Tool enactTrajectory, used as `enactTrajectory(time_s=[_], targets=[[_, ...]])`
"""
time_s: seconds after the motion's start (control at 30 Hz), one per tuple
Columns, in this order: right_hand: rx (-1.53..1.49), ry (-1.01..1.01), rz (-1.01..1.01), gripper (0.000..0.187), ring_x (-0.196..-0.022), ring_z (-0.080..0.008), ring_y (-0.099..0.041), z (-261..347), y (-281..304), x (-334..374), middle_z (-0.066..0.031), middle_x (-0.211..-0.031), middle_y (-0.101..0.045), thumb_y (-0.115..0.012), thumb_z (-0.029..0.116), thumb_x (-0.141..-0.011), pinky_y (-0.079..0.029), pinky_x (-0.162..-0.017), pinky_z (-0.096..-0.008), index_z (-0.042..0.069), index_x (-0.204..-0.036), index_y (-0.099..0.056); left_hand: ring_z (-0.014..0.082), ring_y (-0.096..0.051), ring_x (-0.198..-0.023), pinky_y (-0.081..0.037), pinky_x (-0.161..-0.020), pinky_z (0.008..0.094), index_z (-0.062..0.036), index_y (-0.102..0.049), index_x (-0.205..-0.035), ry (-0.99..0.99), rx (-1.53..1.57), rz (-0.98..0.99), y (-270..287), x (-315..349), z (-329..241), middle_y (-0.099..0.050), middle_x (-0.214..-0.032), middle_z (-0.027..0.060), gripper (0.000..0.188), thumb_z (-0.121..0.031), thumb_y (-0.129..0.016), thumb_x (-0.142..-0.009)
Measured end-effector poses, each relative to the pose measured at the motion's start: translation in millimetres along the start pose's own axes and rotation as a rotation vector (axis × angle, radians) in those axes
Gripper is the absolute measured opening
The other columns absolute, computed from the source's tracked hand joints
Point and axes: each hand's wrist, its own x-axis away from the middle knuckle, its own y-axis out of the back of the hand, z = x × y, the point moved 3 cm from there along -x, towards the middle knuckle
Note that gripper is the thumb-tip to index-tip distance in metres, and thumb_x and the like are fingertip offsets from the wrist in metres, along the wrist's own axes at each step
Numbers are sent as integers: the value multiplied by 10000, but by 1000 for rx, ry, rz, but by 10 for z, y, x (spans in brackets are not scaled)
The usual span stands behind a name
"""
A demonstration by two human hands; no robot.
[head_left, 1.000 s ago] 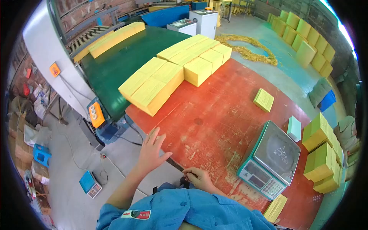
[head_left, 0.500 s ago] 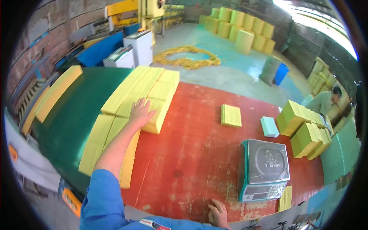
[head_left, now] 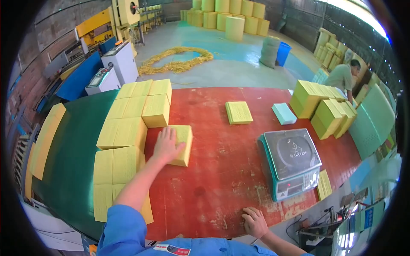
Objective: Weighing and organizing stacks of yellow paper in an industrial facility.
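Note:
My left hand [head_left: 165, 147] lies with spread fingers over the top of a yellow paper stack [head_left: 183, 138]. This stack sits on the red tabletop [head_left: 205, 187], a little apart from the rows. More yellow stacks [head_left: 121, 130] stand side by side on the left, along the border of the red top and a dark green surface [head_left: 72, 153]. Close to the near table edge, my right hand [head_left: 255, 222] rests on the red top, fingers loosely bent and nothing in them.
A scale [head_left: 290, 158] stands right of centre, with a thin yellow stack [head_left: 324, 185] beside it. Beyond are a small yellow stack [head_left: 239, 113] and a pale blue stack [head_left: 284, 114]. Tall yellow stacks [head_left: 307, 100] stand at right, near a person [head_left: 341, 77]. Yellow strips [head_left: 175, 62] ring the floor.
My left hand has drawn one yellow stack away from the rows, toward me onto the red top. The view has turned, and my right forearm now shows.

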Motion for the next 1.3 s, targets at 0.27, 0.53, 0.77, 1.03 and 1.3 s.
enactTrajectory(time_s=[0.27, 0.53, 0.77, 1.03, 1.3], targets=[[-322, -174, -339, 252, -1011, -317, -650, 44, 11, 224, -164, -1112, -647, -609, -26, -809, -530, -820, -424, 34, -1052, -637, 466, -215, -1451, -205, -1196, 493, 113, -318, -1457, -369, 272, 89, 467, 1421, -2087, -213, -1547, 340, 889, -565, -530, -923], [-1464, -1033, 342, 277, -1007, -208, -665, -172, 1, 1384, -120, -1081, -679, -547, 109, -943, -530, -891, -321, -18, -1181, -613, 472, -250, -1429, -249, -1174, 501, 92, -338, -1456, -329, 414, 192, 760, 2295, -2998, -216, -1563, 296, 865, -437, -668, -856], [-2101, -648, 666, 610, -1250, -245, -515, -408, -43, 1276, -144, -1392, -532, -552, 104, -864, -392, -1067, -357, -2, -1449, -414, 490, -268, -1409, -278, -1149, 523, 63, -348, -1455, -27, 441, 141, 662, 2922, -3607, -229, -1558, 294, 819, -372, -678, -845], [-1137, 158, 192, 770, -1464, -362, -250, -828, 1396, 851, -222, -1580, -243, -634, 366, -916, -241, -1178, -446, 23, -1520, -303, 258, -517, -1268, -434, -1056, 429, -5, -389, -1459, 384, 1151, -138, 377, 2846, -3751, -498, -1422, 155, 545, -302, -513, -1020], [-298, 59, -498, 770, -1309, -455, -410, -1504, 2494, -387, -271, -1448, -405, -765, 115, -769, -356, -1105, -492, 6, -1444, -412, 287, -558, -1250, -520, -1010, 454, -78, -375, -1463, 79, 2329, 4, 540, 314, -4884, -492, -1426, 133, 600, -483, -399, -1021]])
